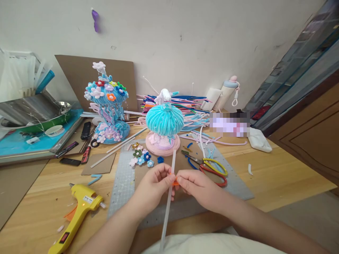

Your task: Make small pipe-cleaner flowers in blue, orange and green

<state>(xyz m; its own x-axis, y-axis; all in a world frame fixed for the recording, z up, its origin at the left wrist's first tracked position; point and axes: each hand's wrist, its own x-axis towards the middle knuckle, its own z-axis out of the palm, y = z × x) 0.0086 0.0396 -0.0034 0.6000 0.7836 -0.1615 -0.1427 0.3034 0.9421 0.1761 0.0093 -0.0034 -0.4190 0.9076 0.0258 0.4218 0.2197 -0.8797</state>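
Note:
Between my two hands is a small orange pipe cleaner piece (pixel 175 182), pinched from both sides. My left hand (pixel 156 183) is closed, its thumb and fingers also around a long translucent glue stick (pixel 167 211) that runs down toward my lap. My right hand (pixel 194 185) is closed, with its fingertips on the orange piece. How the orange piece sits against the stick is partly hidden by my fingers. Just beyond stands a turquoise pipe cleaner dome (pixel 164 120) on a pink round base (pixel 153 143). Several small pipe cleaner flowers (pixel 140 160) lie left of it.
Scissors with yellow and red handles (pixel 215 167) lie to the right on the grey cutting mat (pixel 238 187). A yellow glue gun (pixel 83 201) rests at left front. Behind stand a flowered blue lamp-like piece (pixel 106 95) and bundles of pipe cleaners (pixel 185 100).

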